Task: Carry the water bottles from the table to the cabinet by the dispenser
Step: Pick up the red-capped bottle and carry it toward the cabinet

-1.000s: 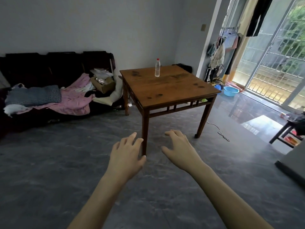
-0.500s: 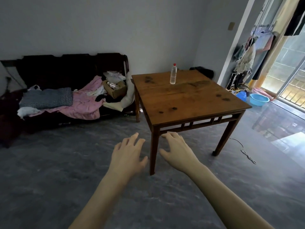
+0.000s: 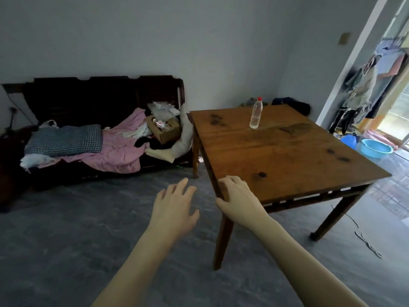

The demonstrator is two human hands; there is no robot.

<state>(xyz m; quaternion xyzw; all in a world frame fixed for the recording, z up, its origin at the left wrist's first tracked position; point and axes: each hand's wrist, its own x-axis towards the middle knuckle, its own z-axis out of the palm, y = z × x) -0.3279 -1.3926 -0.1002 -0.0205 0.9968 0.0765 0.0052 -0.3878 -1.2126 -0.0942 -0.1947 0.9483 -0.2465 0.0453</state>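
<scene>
Square brown wooden table surface [image 3: 287, 156]: bears one item. Clear plastic water bottle with red cap [image 3: 256, 114]: upright near the far edge. Left hand [image 3: 174, 209], right hand [image 3: 240, 200]: both empty, fingers loosely spread, short of the near corner.

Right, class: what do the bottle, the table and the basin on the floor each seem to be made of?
Bottle: clear plastic, probably; see-through body, red screw cap.
Table: brown wood, smooth but worn; visible grain, plank seam and dark stains.
Basin: light blue plastic, likely; even colour and thin rolled rim.
</scene>
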